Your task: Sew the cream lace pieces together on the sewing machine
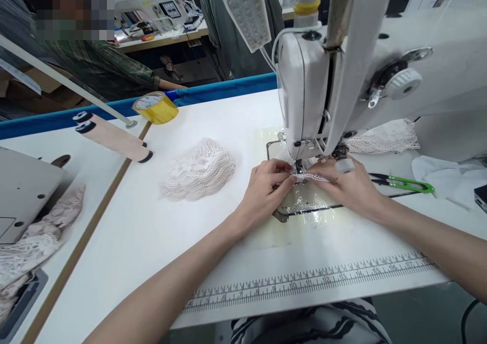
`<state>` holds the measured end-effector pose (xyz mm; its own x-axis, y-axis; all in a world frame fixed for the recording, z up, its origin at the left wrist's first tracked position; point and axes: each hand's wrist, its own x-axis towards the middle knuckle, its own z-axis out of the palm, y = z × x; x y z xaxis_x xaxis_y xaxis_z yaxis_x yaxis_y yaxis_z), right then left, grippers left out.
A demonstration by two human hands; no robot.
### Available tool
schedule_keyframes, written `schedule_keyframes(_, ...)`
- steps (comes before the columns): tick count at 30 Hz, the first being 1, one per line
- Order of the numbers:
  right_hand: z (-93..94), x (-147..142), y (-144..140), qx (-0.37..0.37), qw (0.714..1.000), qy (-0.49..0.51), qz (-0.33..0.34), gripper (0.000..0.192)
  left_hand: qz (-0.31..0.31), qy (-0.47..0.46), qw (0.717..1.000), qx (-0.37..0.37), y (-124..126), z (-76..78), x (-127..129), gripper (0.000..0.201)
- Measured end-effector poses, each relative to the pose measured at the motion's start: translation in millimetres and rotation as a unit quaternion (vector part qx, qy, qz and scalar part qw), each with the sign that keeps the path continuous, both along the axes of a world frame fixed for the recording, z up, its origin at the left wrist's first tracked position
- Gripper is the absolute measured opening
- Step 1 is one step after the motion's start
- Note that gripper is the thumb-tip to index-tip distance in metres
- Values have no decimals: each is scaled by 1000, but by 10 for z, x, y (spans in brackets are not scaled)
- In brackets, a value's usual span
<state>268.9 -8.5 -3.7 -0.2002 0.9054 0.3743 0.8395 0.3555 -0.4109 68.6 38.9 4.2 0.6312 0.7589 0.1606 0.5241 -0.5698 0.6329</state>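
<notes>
My left hand (271,184) pinches the near edge of a white lace piece (312,177) just left of the presser foot (299,166). On the other side of the foot, my right hand (348,184) presses the same lace with closed fingers, partly behind the knob under the machine head. The lace lies under the needle area of the white sewing machine (304,90); most of it is hidden by my hands. A fan-shaped stack of lace pieces (200,171) rests on the table to the left. More lace (384,136) lies behind my right hand.
Green thread snips (407,183) and white cloth (445,174) lie right of my right hand. Two thread cones (114,138) and yellow tape (155,108) are at the back left. A ruler strip (312,280) runs along the front edge. Other people are beyond the blue edge (228,89).
</notes>
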Motion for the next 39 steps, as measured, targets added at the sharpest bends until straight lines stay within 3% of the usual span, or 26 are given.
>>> schedule_keyframes(7, -29, 28, -41, 31, 997, -64, 31, 23, -17, 45, 984, 170, -139, -64, -4, 28)
schedule_keyframes(10, -37, 35, -61, 54, 993, -95, 47, 22, -26, 70, 960, 269, -173, -102, -21, 20)
schedule_keyframes(15, -11, 23, -128, 158, 970, -159, 92, 19, -60, 100, 916, 384, -262, -106, -55, 23)
schedule_keyframes(22, 12, -13, -174, 218, 952, -189, 99, 19, -65, 137, 911, 384, -393, -58, -84, 24)
schedule_keyframes(39, -42, 11, -60, 191, 956, -220, 44, 23, -38, 117, 922, 368, -189, -109, -45, 25)
